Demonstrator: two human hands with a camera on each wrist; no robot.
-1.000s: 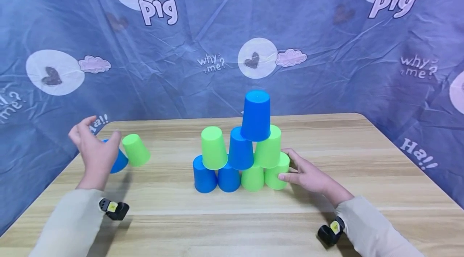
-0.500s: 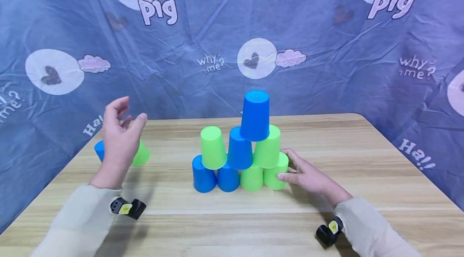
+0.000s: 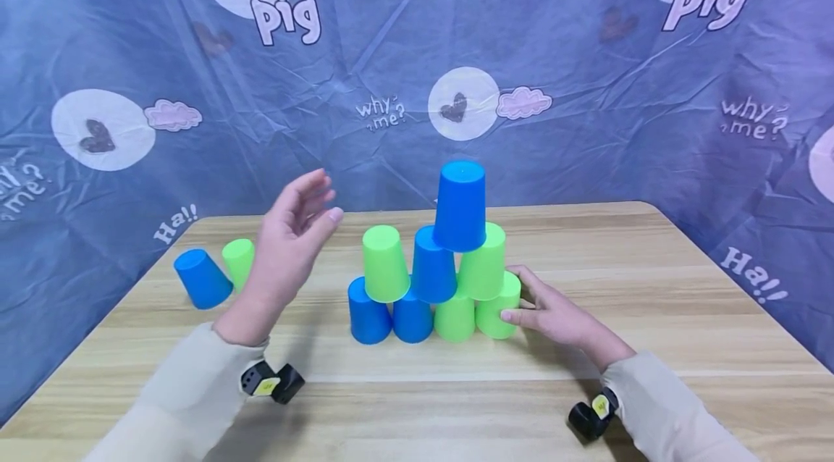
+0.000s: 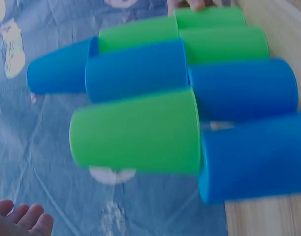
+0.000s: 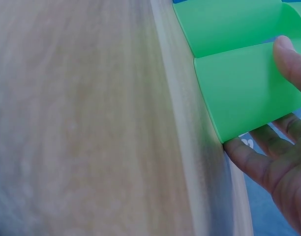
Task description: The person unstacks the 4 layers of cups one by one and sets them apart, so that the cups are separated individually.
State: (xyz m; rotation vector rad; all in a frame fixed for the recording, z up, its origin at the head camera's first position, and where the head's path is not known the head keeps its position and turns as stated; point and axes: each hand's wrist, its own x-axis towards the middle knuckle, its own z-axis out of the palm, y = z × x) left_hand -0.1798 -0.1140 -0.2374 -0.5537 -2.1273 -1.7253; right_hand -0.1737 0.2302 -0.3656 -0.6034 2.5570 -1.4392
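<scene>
Upside-down cups form a stack in the middle of the table. Its bottom row has two blue cups on the left and two green on the right. Above them stand a green cup (image 3: 384, 265), a blue cup (image 3: 433, 266) and a green cup (image 3: 483, 266). One blue cup (image 3: 461, 205) tops the right-hand pair. My right hand (image 3: 554, 313) grips the rightmost bottom green cup (image 5: 249, 93), thumb in front and fingers behind. Raised left of the stack, my left hand (image 3: 283, 252) holds nothing, its fingers loosely bent and apart from the cups.
On the left of the wooden table (image 3: 365, 404) stand a loose blue cup (image 3: 203, 279) and a loose green cup (image 3: 237, 263), the green partly hidden by my left hand. A printed blue cloth (image 3: 365, 35) hangs behind the table.
My left hand has moved right, from in front of the loose cups toward the stack, uncovering the loose blue cup. My right hand and the stacked cups have stayed put.
</scene>
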